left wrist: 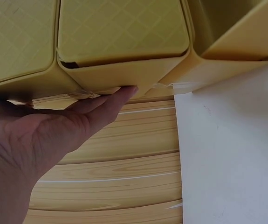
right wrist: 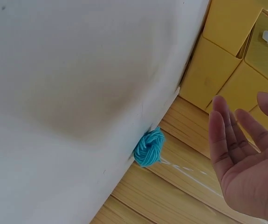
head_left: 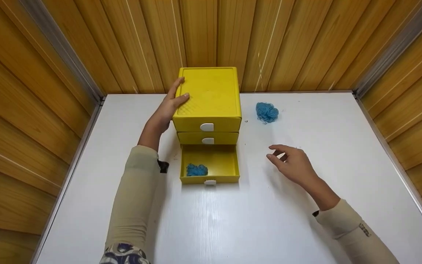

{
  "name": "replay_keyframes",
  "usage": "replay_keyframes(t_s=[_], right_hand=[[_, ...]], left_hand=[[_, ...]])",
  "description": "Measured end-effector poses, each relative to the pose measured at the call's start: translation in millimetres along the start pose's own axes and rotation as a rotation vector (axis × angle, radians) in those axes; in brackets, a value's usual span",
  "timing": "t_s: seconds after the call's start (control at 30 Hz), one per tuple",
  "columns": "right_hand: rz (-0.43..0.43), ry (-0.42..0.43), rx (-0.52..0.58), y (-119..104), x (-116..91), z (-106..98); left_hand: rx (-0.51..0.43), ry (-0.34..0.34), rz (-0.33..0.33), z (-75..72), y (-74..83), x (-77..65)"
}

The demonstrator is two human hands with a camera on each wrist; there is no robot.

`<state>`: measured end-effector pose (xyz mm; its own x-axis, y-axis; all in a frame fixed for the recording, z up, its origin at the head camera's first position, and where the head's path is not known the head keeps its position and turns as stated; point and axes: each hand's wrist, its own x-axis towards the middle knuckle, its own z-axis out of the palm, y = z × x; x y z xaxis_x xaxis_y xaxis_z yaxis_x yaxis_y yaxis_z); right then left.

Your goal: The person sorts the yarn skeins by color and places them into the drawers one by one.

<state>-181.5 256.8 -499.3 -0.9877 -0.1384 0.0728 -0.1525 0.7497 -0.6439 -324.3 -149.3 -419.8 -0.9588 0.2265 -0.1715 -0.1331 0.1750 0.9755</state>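
A yellow chest of drawers stands at the back of the white table, its bottom drawer pulled out. One blue yarn bundle lies in that drawer's front left corner. My left hand rests against the chest's left side, thumb on the top edge; in the left wrist view the fingers of the left hand lie along the yellow side wall. Over the table to the right, my right hand hovers with loosely bent fingers and holds nothing. Beyond it lies a second blue yarn bundle, also a yarn bundle in the right wrist view.
Wood-patterned panels enclose the white table at the back and both sides. Metal corner posts stand at the back. The two upper drawers, with white handles, are pushed in. Small specks lie near the chest.
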Motion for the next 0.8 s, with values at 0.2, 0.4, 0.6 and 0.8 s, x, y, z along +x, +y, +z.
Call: replay_keyframes(t_s=[0.2,0.4,0.6,0.8], right_hand=[[0.052,-0.029,0.019,-0.4,10.4,-1.7],[0.087,-0.027,0.027,2.6,28.6,-1.1],[0.113,-0.018,0.067,14.8,56.1,-0.2],[0.114,0.032,0.09,31.5,90.0,-1.5]], left_hand=[[-0.016,-0.005,0.005,-1.3,-0.6,0.7],[-0.016,-0.008,0.007,-3.0,-0.7,1.7],[-0.01,-0.007,-0.003,-2.6,0.1,2.0],[-0.016,-0.002,-0.003,-1.5,2.0,2.4]])
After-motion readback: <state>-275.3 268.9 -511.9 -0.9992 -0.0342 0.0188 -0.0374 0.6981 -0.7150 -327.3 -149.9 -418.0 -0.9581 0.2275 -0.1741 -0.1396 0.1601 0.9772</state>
